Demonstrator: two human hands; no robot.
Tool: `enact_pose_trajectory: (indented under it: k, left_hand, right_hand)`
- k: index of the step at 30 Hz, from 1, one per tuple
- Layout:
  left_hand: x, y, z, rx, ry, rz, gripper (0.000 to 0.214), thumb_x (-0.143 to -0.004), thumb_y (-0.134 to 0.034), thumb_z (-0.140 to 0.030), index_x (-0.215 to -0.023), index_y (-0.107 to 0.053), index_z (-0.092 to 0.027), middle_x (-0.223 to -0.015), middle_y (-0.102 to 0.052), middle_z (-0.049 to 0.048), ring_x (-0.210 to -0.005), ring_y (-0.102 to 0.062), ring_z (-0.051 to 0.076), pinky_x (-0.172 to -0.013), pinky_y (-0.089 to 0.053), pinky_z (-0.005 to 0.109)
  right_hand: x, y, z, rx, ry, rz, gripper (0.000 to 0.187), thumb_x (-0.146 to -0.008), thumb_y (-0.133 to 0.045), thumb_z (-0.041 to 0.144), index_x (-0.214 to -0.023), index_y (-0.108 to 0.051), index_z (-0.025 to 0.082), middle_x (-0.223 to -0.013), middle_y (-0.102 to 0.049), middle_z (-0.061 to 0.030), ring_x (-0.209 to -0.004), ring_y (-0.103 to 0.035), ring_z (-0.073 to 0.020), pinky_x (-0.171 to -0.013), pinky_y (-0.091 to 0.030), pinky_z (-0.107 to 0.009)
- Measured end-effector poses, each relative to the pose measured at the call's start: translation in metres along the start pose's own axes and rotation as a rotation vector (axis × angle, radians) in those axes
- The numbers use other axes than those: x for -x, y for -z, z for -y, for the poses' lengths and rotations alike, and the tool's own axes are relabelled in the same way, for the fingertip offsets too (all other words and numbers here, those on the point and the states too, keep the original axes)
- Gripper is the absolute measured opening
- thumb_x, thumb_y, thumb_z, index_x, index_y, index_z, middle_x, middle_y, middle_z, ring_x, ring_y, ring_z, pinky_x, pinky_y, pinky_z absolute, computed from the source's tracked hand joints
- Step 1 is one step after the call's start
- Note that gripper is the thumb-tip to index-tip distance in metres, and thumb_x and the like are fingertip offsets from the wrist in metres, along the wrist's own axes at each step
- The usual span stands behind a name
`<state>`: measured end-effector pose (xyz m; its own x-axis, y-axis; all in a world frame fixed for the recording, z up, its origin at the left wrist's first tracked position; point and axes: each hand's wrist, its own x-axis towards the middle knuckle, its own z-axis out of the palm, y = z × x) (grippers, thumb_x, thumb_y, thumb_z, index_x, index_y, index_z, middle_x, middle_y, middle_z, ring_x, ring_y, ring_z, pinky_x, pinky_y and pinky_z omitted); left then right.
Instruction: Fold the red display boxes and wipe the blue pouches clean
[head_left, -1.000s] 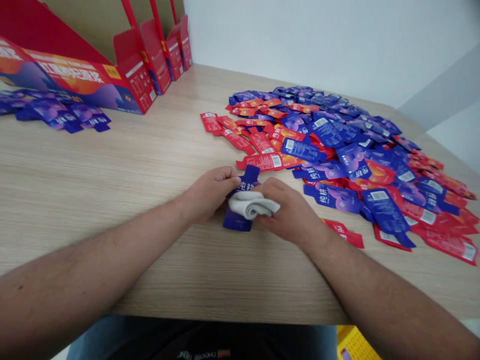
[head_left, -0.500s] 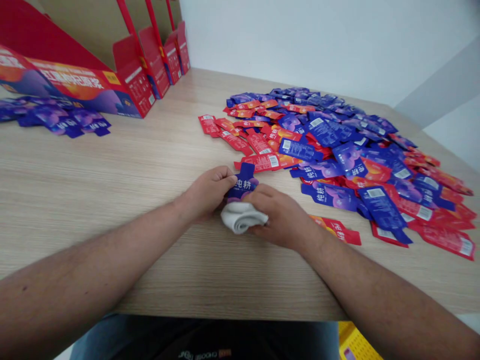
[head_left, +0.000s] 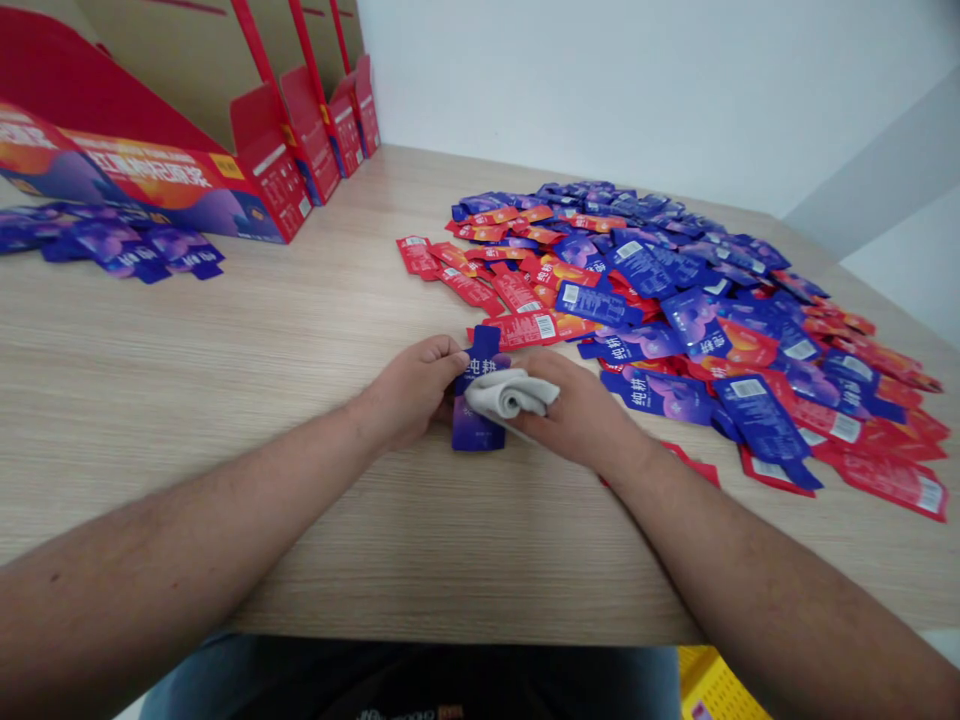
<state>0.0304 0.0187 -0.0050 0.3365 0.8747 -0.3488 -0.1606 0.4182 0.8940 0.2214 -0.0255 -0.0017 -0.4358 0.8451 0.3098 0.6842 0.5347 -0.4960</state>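
A purple-blue sachet with white print stands out between my hands, its narrow neck pointing away from me. My left hand pinches it along its left edge, thumb on top. A rolled greyish-white cloth is gripped in my right hand and lies against the sachet's front, covering part of it. The right fingertips are partly hidden behind the cloth. Just beyond my hands is a red sachet at the near edge of a big pile.
Mixed blue and red sachets spread across the table's right side. Open red cardboard boxes stand at the back left, with several purple sachets before them. A white wall rises behind; a yellow perforated crate shows below the front edge.
My right hand has moved the cloth up and slightly right over the sachet. The sachet's lower part now shows. My left hand keeps its hold almost in place.
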Motion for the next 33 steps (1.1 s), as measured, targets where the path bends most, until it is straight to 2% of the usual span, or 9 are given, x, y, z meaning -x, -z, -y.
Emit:
enact_pose_trajectory:
  k: [2, 5, 6, 10, 15, 20, 24, 29, 33]
  left_hand:
    - [0.000, 0.000, 0.000, 0.003, 0.004, -0.006, 0.016, -0.083, -0.057, -0.019, -0.072, -0.046, -0.020, -0.056, -0.048, -0.0043, -0.042, -0.045, 0.010, -0.042, -0.042, 0.021]
    - [-0.001, 0.000, 0.000, 0.016, 0.003, -0.004, 0.016, -0.082, -0.059, -0.017, -0.072, -0.047, -0.019, -0.055, -0.048, -0.0045, -0.041, -0.044, 0.009, -0.041, -0.039, 0.019]
    - [-0.002, 0.000, 0.000, 0.027, 0.004, -0.004, 0.016, -0.082, -0.058, -0.017, -0.072, -0.047, -0.019, -0.055, -0.048, -0.0045, -0.042, -0.045, 0.009, -0.040, -0.039, 0.019]
    - [-0.002, -0.001, -0.004, 0.087, 0.010, -0.042, 0.014, -0.084, -0.053, -0.014, -0.073, -0.046, -0.020, -0.056, -0.050, -0.0039, -0.042, -0.048, 0.011, -0.042, -0.045, 0.023]
    - [-0.001, -0.002, -0.007, 0.065, 0.014, -0.070, 0.014, -0.082, -0.055, -0.012, -0.073, -0.047, -0.019, -0.054, -0.048, -0.0036, -0.043, -0.047, 0.011, -0.041, -0.040, 0.021]
    - [-0.004, -0.001, -0.005, 0.121, -0.005, -0.072, 0.012, -0.084, -0.052, -0.012, -0.076, -0.048, -0.019, -0.059, -0.054, -0.0025, -0.047, -0.053, 0.012, -0.047, -0.047, 0.024]
    - [-0.004, -0.002, -0.005, 0.082, -0.022, -0.093, 0.015, -0.085, -0.053, -0.013, -0.073, -0.046, -0.020, -0.053, -0.047, -0.0045, -0.041, -0.045, 0.010, -0.041, -0.038, 0.021]
    - [-0.001, -0.004, -0.002, 0.059, -0.020, -0.073, 0.014, -0.084, -0.053, -0.014, -0.073, -0.047, -0.020, -0.054, -0.047, -0.0048, -0.042, -0.044, 0.010, -0.042, -0.038, 0.021]
    - [0.001, -0.004, 0.001, -0.029, -0.041, -0.042, 0.015, -0.084, -0.056, -0.017, -0.072, -0.048, -0.020, -0.053, -0.047, -0.0047, -0.043, -0.042, 0.009, -0.042, -0.034, 0.020]
  right_hand:
    - [-0.001, 0.001, -0.003, -0.023, 0.018, -0.014, 0.024, -0.080, -0.072, 0.020, -0.102, -0.063, 0.021, -0.098, -0.066, -0.0043, -0.095, -0.062, -0.0223, -0.080, -0.049, -0.035]
    - [-0.001, 0.002, -0.004, -0.084, 0.125, 0.185, 0.027, -0.077, -0.072, 0.014, -0.101, -0.063, 0.022, -0.097, -0.065, -0.0030, -0.092, -0.061, -0.0205, -0.076, -0.049, -0.032]
    - [-0.001, 0.002, -0.004, -0.087, 0.129, 0.193, 0.027, -0.077, -0.072, 0.015, -0.102, -0.063, 0.022, -0.097, -0.065, -0.0032, -0.091, -0.061, -0.0203, -0.076, -0.049, -0.032]
    - [-0.002, 0.003, -0.006, -0.056, 0.041, -0.032, 0.021, -0.085, -0.071, 0.028, -0.103, -0.063, 0.021, -0.098, -0.067, -0.0044, -0.094, -0.062, -0.0214, -0.080, -0.049, -0.035]
    - [-0.001, 0.003, -0.005, -0.160, 0.181, 0.174, 0.020, -0.084, -0.069, 0.022, -0.103, -0.064, 0.021, -0.098, -0.067, -0.0031, -0.092, -0.061, -0.0199, -0.078, -0.050, -0.032]
    - [-0.001, 0.003, 0.000, -0.104, 0.072, -0.006, 0.021, -0.083, -0.072, 0.023, -0.102, -0.062, 0.022, -0.096, -0.066, -0.0028, -0.092, -0.061, -0.0209, -0.079, -0.049, -0.033]
    - [0.000, 0.002, 0.002, -0.115, 0.134, 0.203, 0.025, -0.078, -0.074, 0.015, -0.100, -0.063, 0.021, -0.097, -0.065, -0.0028, -0.090, -0.061, -0.0199, -0.075, -0.049, -0.031]
    - [0.001, -0.002, 0.001, 0.006, -0.008, -0.105, 0.022, -0.083, -0.071, 0.021, -0.103, -0.063, 0.022, -0.099, -0.066, -0.0047, -0.095, -0.061, -0.0222, -0.081, -0.049, -0.035]
    - [0.002, -0.004, 0.005, 0.028, 0.063, 0.149, 0.028, -0.078, -0.072, 0.018, -0.104, -0.062, 0.021, -0.102, -0.063, -0.0056, -0.092, -0.060, -0.0220, -0.076, -0.050, -0.033]
